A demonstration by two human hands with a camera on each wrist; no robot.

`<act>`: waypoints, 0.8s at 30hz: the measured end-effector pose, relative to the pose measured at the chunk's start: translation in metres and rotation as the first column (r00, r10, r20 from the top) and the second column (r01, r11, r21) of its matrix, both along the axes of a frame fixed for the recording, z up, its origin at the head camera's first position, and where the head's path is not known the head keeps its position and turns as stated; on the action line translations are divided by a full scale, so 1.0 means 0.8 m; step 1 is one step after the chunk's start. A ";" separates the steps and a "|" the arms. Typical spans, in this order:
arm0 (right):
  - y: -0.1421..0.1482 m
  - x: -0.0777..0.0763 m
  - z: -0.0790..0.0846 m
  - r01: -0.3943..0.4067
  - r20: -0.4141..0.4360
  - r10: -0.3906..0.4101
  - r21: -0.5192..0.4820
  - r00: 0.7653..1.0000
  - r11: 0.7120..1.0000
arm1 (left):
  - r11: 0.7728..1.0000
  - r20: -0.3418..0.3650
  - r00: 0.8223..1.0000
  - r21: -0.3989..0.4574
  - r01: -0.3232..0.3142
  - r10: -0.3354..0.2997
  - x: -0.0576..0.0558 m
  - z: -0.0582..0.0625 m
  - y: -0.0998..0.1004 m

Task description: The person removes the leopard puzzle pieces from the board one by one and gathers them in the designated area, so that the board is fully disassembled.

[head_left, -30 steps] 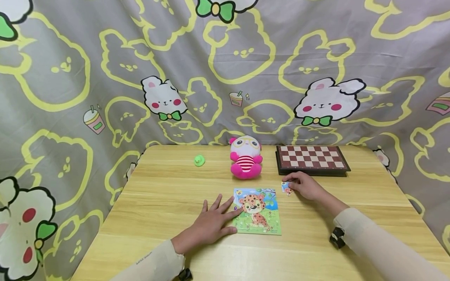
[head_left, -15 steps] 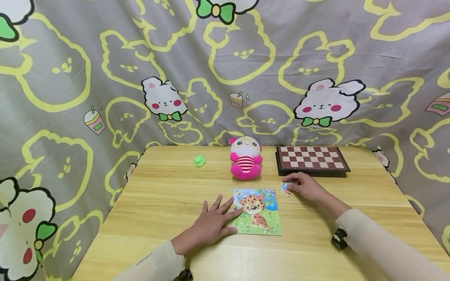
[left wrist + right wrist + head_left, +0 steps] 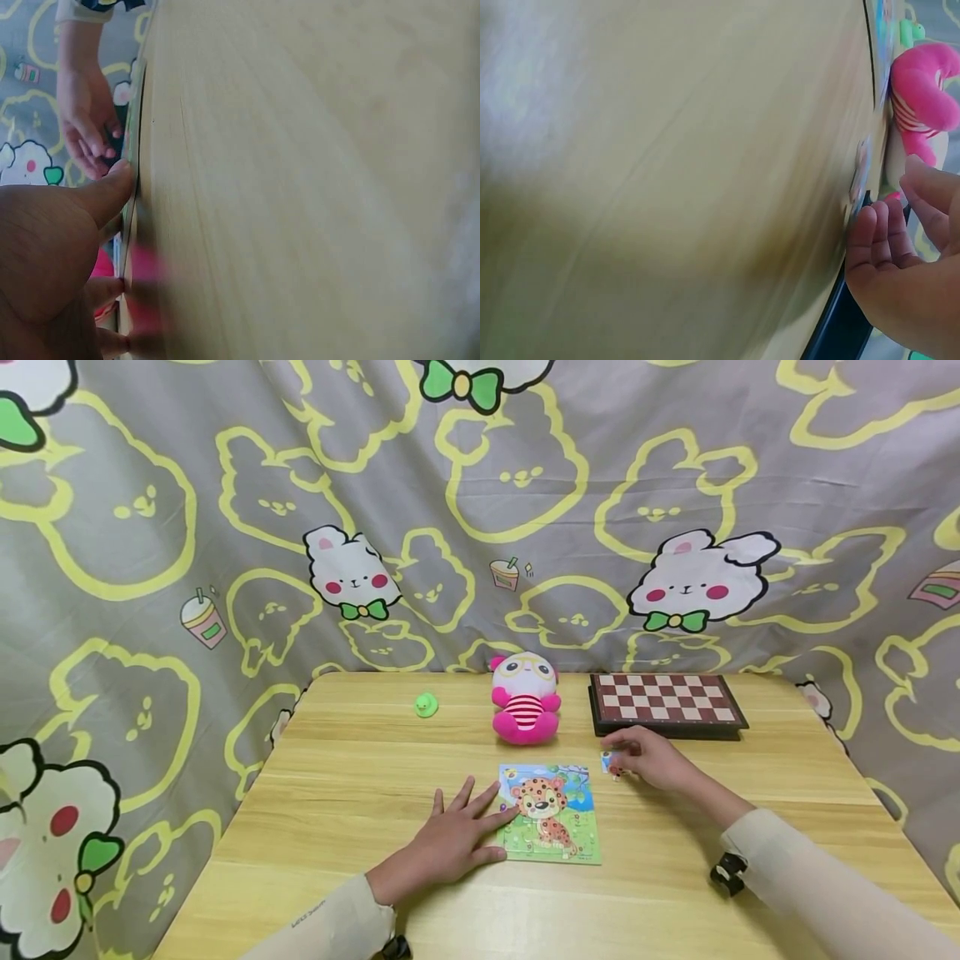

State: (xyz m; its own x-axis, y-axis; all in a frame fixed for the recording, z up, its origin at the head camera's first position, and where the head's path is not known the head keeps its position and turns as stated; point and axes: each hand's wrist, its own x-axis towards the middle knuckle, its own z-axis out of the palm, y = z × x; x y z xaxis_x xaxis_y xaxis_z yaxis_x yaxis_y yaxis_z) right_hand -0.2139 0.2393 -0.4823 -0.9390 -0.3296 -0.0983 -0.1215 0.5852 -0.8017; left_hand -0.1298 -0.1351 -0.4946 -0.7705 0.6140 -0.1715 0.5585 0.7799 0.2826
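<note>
A square leopard jigsaw puzzle (image 3: 558,839) lies on the table in the head view. My left hand (image 3: 450,839) rests spread at its left side, with the index fingertip over the picture and the thumb on the edge. In the left wrist view this thumb (image 3: 109,195) touches the puzzle's thin edge. Right of the puzzle, my right hand (image 3: 656,760) hovers beside a loose puzzle piece (image 3: 609,763), partly covering it. In the right wrist view the fingers (image 3: 881,232) are loosely bent. There the piece (image 3: 861,172) lies on the table, apart from the thumb.
A pink plush panda (image 3: 525,706) sits behind the puzzle. A folded chessboard (image 3: 663,702) lies close behind my right hand, and a small green duck (image 3: 426,705) stands at the back left. A patterned curtain (image 3: 450,568) hangs behind the wooden table (image 3: 330,777).
My right hand's fingers have shifted slightly at the loose piece, covering a bit more of it. The left hand and the puzzle stay where they were.
</note>
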 end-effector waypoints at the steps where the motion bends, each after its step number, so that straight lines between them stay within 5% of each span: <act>1: -0.002 0.001 0.001 0.000 0.000 0.000 -0.009 1.000 1.000 | 1.000 0.001 1.000 0.000 0.000 0.000 0.000 0.000 0.000; 24: -0.071 0.030 0.006 -0.125 -0.055 0.123 -0.028 0.991 0.992 | 1.000 -0.009 1.000 -0.006 0.002 -0.002 0.000 -0.002 0.000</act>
State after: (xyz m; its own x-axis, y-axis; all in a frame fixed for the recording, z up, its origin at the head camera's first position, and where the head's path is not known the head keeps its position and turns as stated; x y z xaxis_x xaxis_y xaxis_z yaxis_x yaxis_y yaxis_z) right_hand -0.1900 0.1828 -0.4778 -0.8944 -0.4457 -0.0376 -0.2340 0.5379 -0.8099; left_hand -0.1301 -0.1351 -0.4965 -0.7707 0.6145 -0.1684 0.5625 0.7803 0.2732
